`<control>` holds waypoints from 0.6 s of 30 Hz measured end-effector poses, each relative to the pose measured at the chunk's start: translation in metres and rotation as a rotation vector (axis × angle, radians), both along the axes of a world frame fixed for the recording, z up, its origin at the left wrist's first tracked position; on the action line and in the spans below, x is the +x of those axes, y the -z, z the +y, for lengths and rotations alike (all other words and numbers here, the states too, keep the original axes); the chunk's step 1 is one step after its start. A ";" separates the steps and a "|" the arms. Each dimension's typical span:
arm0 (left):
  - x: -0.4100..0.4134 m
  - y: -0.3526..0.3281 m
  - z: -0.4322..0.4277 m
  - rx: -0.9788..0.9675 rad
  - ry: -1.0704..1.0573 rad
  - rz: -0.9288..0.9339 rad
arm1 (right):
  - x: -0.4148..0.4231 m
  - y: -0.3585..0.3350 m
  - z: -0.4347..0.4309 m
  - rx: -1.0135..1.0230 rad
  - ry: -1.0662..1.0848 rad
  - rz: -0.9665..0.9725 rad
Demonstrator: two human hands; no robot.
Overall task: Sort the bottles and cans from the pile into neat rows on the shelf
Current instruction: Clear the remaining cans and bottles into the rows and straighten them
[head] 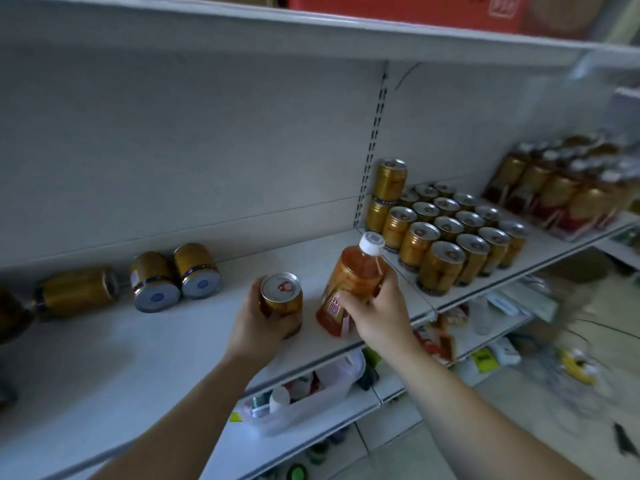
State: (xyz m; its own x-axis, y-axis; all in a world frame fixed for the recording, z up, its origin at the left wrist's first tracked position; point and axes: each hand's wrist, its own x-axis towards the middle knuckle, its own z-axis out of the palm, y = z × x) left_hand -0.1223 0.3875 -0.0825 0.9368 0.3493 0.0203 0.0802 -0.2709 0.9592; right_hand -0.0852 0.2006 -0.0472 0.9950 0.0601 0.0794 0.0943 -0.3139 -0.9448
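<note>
Near the shelf point(145, 344) front edge, my left hand point(254, 329) is clenching a gold can point(281, 297) and my right hand point(375, 311) is grasping a tilted tea bottle point(349, 282). The bottle's lean is risking a topple into the can rows point(453, 230) toward the back right.

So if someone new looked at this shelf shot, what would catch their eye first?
Probably the two hands in the middle: the left hand grips a gold can, the right hand a tilted orange bottle. Next, the neat block of upright cans at right, and toppled cans lying at left.
</note>
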 end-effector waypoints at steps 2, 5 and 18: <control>0.002 -0.006 -0.013 -0.020 0.047 0.002 | -0.010 -0.006 -0.015 0.035 0.058 0.023; -0.001 -0.017 -0.039 -0.036 0.121 0.007 | -0.023 -0.015 -0.044 0.090 0.150 0.036; 0.007 -0.057 -0.244 -0.064 0.470 -0.083 | -0.049 -0.040 -0.248 0.169 0.403 -0.028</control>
